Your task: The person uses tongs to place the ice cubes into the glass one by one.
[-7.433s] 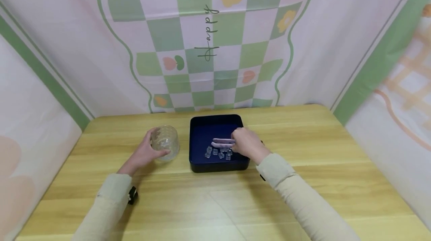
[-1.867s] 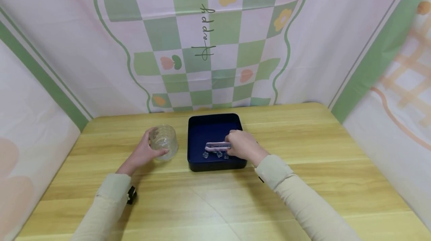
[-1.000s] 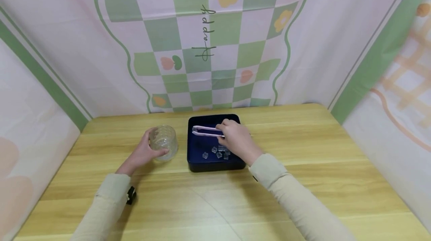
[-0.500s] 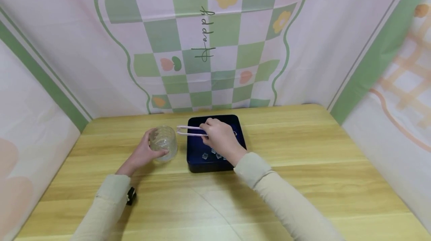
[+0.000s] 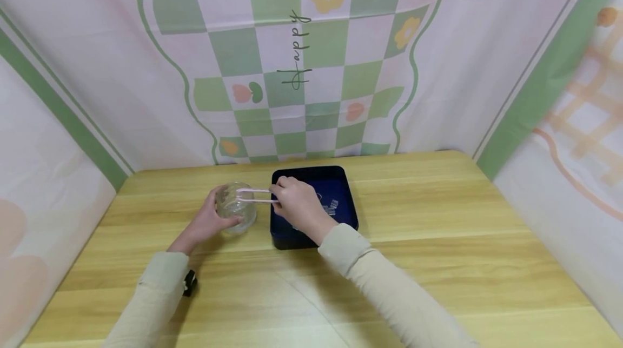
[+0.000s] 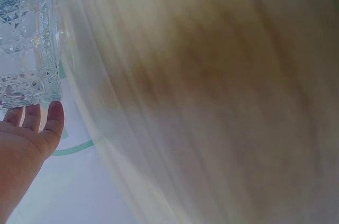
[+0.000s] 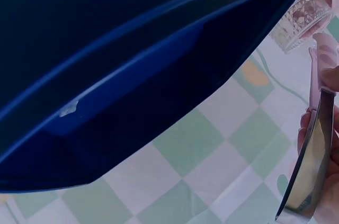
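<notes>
Gripping a clear patterned glass [image 5: 248, 213] with the left hand [image 5: 206, 221] at centre left of the head view, curling fingers round it and laying the thumb along the near side. Pinching pale pink tongs [image 5: 258, 201] in the right hand [image 5: 298, 202], just below the middle of the frame, and pointing them leftward. Keeping a narrow gap between the tong arms and overlapping the upper part of the glass with the tips; leaving it impossible to tell whether above or inside, or with anything between them. Crossing with that hand over a dark blue tray [image 5: 287, 242] at lower centre, on a pale wooden table [image 5: 438, 218]. Showing a few small clear cubes [image 5: 331, 211] in the tray, just right of the hand. Filling the upper half with a green-and-white checked backdrop [image 5: 321, 83]. Showing the tongs again at the right edge of the right wrist view.
</notes>
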